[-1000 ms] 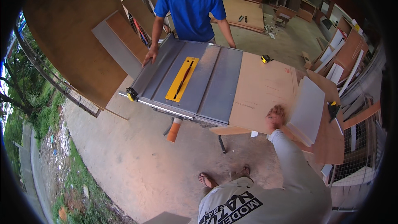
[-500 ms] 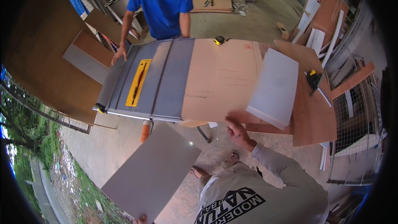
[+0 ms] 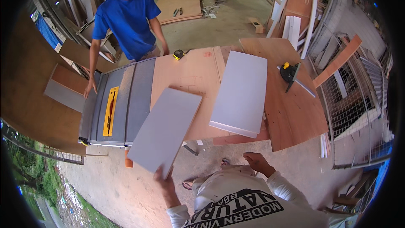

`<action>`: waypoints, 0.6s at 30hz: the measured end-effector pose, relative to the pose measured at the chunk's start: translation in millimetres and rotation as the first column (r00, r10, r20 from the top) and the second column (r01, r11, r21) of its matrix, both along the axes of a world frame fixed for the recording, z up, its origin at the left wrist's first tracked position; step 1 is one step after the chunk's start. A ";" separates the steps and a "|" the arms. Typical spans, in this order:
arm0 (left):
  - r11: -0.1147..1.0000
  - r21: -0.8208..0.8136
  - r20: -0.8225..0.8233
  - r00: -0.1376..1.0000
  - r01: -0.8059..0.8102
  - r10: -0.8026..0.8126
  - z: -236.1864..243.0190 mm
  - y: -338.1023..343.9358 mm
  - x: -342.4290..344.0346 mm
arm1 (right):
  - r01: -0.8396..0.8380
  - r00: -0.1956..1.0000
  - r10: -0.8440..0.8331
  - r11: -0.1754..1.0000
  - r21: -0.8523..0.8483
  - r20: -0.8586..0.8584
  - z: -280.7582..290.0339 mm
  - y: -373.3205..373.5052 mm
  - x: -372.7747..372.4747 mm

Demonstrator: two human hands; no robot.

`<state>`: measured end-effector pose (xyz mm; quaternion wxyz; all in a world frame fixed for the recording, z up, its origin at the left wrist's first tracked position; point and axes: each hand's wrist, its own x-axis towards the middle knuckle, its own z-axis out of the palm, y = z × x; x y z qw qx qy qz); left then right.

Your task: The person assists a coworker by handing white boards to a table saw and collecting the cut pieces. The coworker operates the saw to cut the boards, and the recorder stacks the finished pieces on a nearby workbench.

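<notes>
My left hand (image 3: 162,177) grips the near edge of a flat, light grey rectangular board (image 3: 166,126). The board slants up and away from me, its far end over the pale brown panel beside the table saw. My right hand (image 3: 258,164) hangs apart from the table's near edge, fingers curled in and nothing visible in them. Just beyond it on the table lies a small stack of similar grey boards (image 3: 240,93). The table saw (image 3: 141,88) has a grey top and a yellow insert (image 3: 110,112) around its blade slot.
Across the saw stands a co-worker in a blue shirt (image 3: 126,25), one hand (image 3: 90,88) at the saw's left edge. A yellow and black tape measure (image 3: 179,54) and a black mitre gauge (image 3: 288,74) rest on the worktop. Wood offcuts (image 3: 295,17) lean at the right.
My left hand has raised the grey board from low at the left up over the worktop. My right hand has drawn back from the table and its fingers have curled. The view has shifted right.
</notes>
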<state>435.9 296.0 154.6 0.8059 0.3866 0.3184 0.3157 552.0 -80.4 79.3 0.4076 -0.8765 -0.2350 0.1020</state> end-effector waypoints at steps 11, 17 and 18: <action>0.690 -0.080 -0.444 0.594 0.720 -0.671 28.4 5.9 112.5 | 0.103 0.982 -0.078 0.984 0.147 -0.173 -5.5 4.5 3.9; 0.770 0.094 -0.454 0.715 0.632 -0.532 33.6 1.5 111.1 | 0.263 0.963 -0.232 0.926 0.271 -0.141 48.2 24.7 15.8; 0.701 0.148 -0.361 0.698 0.697 -0.618 5.0 8.8 102.0 | 0.307 0.952 -0.299 0.919 0.247 -0.073 52.7 23.7 19.7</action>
